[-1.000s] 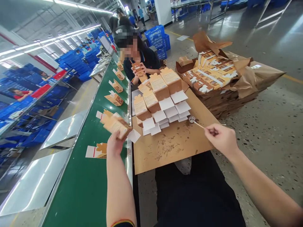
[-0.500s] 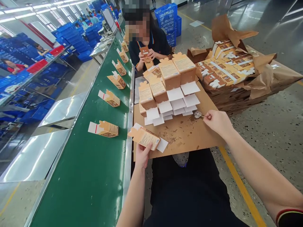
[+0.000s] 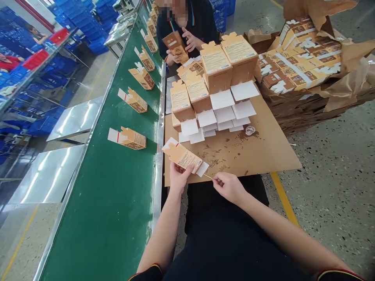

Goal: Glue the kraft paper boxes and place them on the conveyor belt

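Note:
My left hand (image 3: 179, 178) is closed around the lower side of a small tan printed carton (image 3: 185, 157), which is tilted over the near left part of the brown cardboard sheet (image 3: 272, 156). White flaps stick out at both ends of this carton. Pinched in the fingers of my right hand (image 3: 230, 188) is a thin stick (image 3: 208, 177), its far tip at or close to the white flap nearest me; whether it touches I cannot tell. A small clear round dish (image 3: 250, 130) sits on the sheet, with dark wet-looking smears around it.
Stacked cartons (image 3: 216, 64) with white flaps hanging forward cover the sheet's far half. On the left, a green conveyor belt (image 3: 96, 203) carries several cartons. Across from me a person (image 3: 193, 19) holds a brown carton. A paper-lined bundle of flat cartons (image 3: 307, 62) stands at right.
My right hand has moved left from the dish to the near end of the carton, carrying the stick. My left hand still holds the carton. The view has tipped downward.

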A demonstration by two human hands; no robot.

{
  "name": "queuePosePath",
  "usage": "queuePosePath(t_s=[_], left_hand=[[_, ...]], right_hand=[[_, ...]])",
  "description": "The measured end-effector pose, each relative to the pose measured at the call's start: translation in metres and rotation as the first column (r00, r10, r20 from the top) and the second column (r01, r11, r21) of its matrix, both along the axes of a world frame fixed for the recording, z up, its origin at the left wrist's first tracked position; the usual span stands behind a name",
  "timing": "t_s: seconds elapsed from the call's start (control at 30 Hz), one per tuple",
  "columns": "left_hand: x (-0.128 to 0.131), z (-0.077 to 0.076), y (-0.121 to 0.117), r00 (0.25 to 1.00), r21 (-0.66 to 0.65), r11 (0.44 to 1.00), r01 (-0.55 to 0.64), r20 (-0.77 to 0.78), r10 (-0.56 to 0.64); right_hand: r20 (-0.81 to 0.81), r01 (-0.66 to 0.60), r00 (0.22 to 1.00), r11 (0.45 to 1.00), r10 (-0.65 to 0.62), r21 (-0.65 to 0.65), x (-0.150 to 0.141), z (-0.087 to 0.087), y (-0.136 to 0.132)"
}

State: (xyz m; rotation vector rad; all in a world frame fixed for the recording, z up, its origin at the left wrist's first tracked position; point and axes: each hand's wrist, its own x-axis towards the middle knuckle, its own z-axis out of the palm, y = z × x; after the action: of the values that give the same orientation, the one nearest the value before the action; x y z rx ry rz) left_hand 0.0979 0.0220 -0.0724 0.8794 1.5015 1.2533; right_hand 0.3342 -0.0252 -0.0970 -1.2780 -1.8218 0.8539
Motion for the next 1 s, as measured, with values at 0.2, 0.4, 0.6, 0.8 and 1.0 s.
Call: queuePosePath(t_s=[0.2,0.4,0.6,0.8,1.0], left_hand=[[0.005,-0.004,-0.004,0.999,0.043,0.999,-0.019,-0.028,0.020],[0.021,-0.014,-0.020,0.978,0.104,0.994,-0.028,-0.201,0.049],[0.038,-0.018,-0.031,0.925,0.184,0.980,-0.076,-0.354,0.139],[0.045,-0.022,-0.032,0.898,0.209,0.976,-0.058,-0.416,0.142],[0.040,-0.021,-0.028,0.920,0.210,0.974,-0.082,-0.360,0.155]], right_hand=[[0.064,0.063,0.996,0.998,-0.065,0.026,0.012,-0.001,0.009],[-0.072,0.186,0.980,0.982,-0.184,0.020,0.027,0.010,0.000],[-0.126,0.223,0.967,0.975,-0.220,0.010,0.040,0.014,-0.020],[-0.147,0.258,0.956,0.966,-0.253,0.014,0.049,0.018,-0.031],[-0.151,0.256,0.956,0.967,-0.250,0.020,0.047,0.022,-0.026]])
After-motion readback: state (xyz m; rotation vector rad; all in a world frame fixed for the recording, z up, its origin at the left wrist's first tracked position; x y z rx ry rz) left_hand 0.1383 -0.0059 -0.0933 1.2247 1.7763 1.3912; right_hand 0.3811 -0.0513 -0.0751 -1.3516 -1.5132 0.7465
